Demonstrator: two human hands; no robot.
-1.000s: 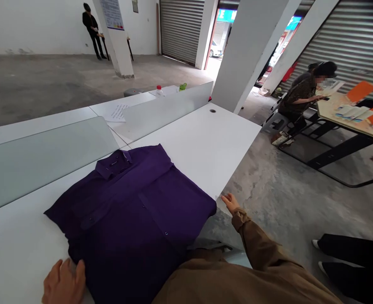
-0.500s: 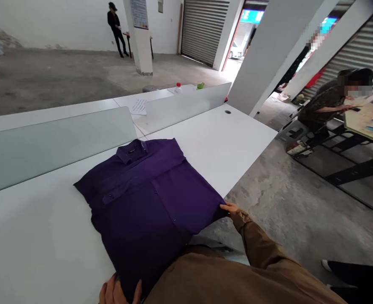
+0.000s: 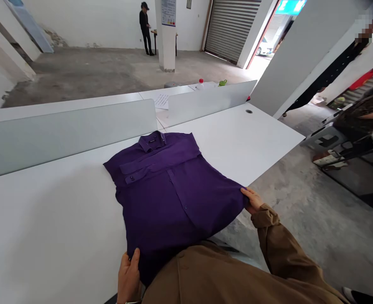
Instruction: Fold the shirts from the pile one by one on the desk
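Purple shirt point(image 3: 167, 198) lies on white counter point(image 3: 237, 143), front up, collar point(image 3: 151, 141) away from the person, sleeve point(image 3: 161, 160) folded across the chest. Near edge is hidden behind the person's torso. Left hand point(image 3: 128, 276) is at the near left corner, fingers point(image 3: 135, 258) closed narrow on the cloth. Right hand point(image 3: 252, 200) holds the right corner by the counter edge, fingers closed narrow on the cloth. Glass divider point(image 3: 66, 139) stands behind the shirt. Beyond it: paper sheet point(image 3: 161, 101), bottle point(image 3: 201, 83). Seated person point(image 3: 360, 118) is off to the right.
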